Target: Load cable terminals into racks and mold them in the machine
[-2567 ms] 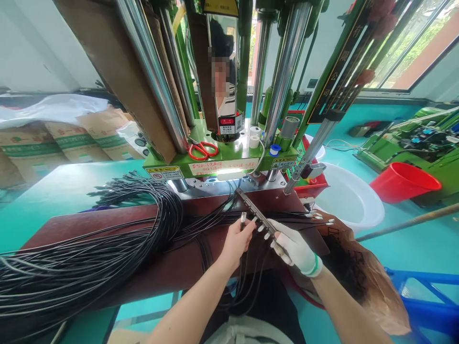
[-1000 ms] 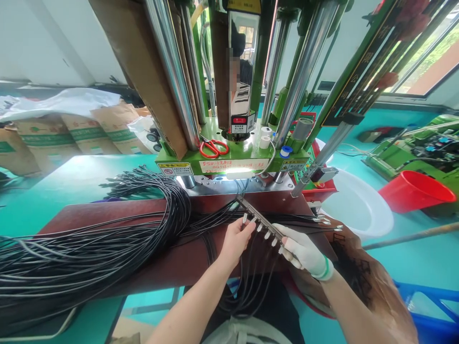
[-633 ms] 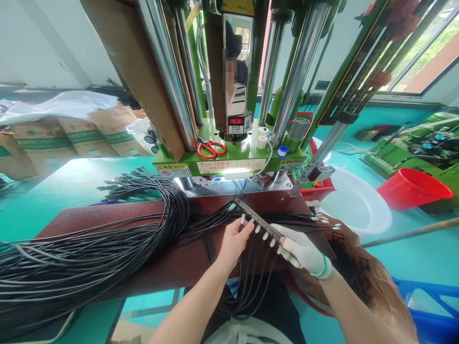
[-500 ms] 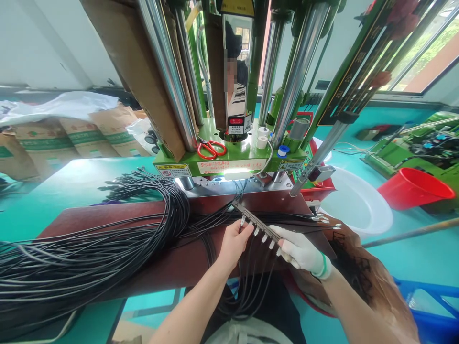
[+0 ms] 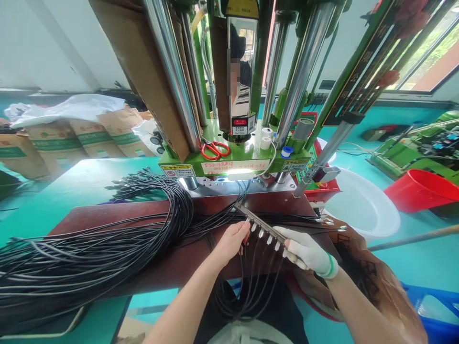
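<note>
Slotted metal bar (image 5: 260, 228) held slantwise just above the maroon counter (image 5: 193, 260), in front of the green moulding press (image 5: 233, 155). Bar grasped from both sides: closed on by the bare left hand (image 5: 229, 243), clasped at its far end by the gloved right hand (image 5: 308, 253). Five or so metal-tipped cable ends (image 5: 268, 240) seated along it, cables hanging down. Large black cable bundle (image 5: 89, 258) lying on the counter, apparently unseated: most judged left.

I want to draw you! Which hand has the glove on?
The right hand: its glove is white, with a green band at the wrist. The left hand is bare.
</note>
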Motion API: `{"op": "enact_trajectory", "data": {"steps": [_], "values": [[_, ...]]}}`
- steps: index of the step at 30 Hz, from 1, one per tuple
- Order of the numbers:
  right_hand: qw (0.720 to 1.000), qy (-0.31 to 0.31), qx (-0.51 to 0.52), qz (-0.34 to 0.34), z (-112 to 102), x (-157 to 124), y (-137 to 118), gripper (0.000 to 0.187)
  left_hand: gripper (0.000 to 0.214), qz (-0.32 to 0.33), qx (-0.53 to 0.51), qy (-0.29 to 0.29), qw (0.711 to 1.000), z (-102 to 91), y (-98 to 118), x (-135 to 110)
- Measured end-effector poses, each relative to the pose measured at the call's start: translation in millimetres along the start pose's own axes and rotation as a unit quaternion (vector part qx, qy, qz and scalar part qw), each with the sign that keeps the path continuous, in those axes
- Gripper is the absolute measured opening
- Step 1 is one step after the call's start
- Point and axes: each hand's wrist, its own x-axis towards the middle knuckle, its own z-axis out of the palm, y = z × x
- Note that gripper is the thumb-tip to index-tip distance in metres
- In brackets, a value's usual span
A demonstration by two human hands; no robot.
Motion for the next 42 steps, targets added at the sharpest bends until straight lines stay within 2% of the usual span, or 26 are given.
{"op": "enact_trajectory", "data": {"steps": [8, 10, 13, 15, 17, 19, 22, 24, 26, 27, 30, 32, 33, 35, 37, 38, 40, 42], "values": [[1.000, -0.009, -0.021, 0.004, 1, -1, -3, 0.061, 0.043, 0.001, -0.018, -0.044, 0.999, -5.9, 0, 1], [0.999, -0.016, -0.036, -0.017, 3, 0, -3, 0.060, 0.043, 0.012, -0.023, -0.049, 0.998, -7.2, -2, 0], [0.994, -0.035, -0.087, -0.057, 5, 2, -2, 0.054, 0.043, 0.024, -0.003, -0.028, 0.999, -7.4, -7, -4], [0.989, -0.045, -0.121, -0.068, 4, 2, -3, 0.052, 0.043, 0.027, 0.040, -0.009, 0.999, -7.2, -9, -9], [0.983, -0.076, -0.152, -0.072, 1, 1, -7, 0.049, 0.043, 0.026, 0.131, 0.002, 0.991, -7.5, -6, -17], [0.970, -0.111, -0.206, -0.073, -4, -1, -14, 0.043, 0.041, 0.019, 0.277, -0.009, 0.961, -8.3, 2, -26], [0.941, -0.129, -0.309, -0.056, -12, -4, -23, 0.034, 0.036, 0.002, 0.472, -0.060, 0.879, -10.1, 15, -38], [0.921, -0.119, -0.368, -0.042, -15, -3, -26, 0.030, 0.034, -0.004, 0.528, -0.079, 0.846, -11.8, 18, -43], [0.890, -0.099, -0.444, -0.032, -16, -1, -27, 0.028, 0.034, 0.003, 0.547, -0.076, 0.834, -14.4, 18, -45], [0.866, -0.083, -0.492, -0.031, -15, 0, -27, 0.027, 0.033, 0.012, 0.549, -0.071, 0.833, -15.9, 17, -45], [0.770, -0.014, -0.634, -0.067, -7, 0, -22, 0.027, 0.032, 0.067, 0.531, -0.040, 0.844, -19.1, 16, -40], [0.722, 0.027, -0.683, -0.106, 1, -2, -16, 0.026, 0.029, 0.132, 0.517, 0.004, 0.846, -18.3, 18, -32], [0.709, 0.043, -0.694, -0.121, 5, -4, -13, 0.025, 0.026, 0.172, 0.515, 0.029, 0.839, -16.4, 20, -26], [0.695, 0.065, -0.700, -0.148, 8, -8, -9, 0.023, 0.021, 0.252, 0.530, 0.068, 0.807, -9.8, 23, -13], [0.697, 0.075, -0.691, -0.179, 2, -12, -12, 0.025, 0.020, 0.307, 0.564, 0.088, 0.761, -0.2, 26, 4], [0.707, 0.081, -0.677, -0.185, -6, -13, -15, 0.027, 0.022, 0.318, 0.586, 0.094, 0.739, 5.2, 27, 12], [0.751, 0.115, -0.632, -0.150, -33, -12, -25, 0.029, 0.028, 0.315, 0.629, 0.100, 0.703, 16.0, 29, 26], [0.797, 0.172, -0.575, -0.064, -70, -9, -32, 0.028, 0.032, 0.293, 0.662, 0.093, 0.684, 25.6, 30, 37]]}}
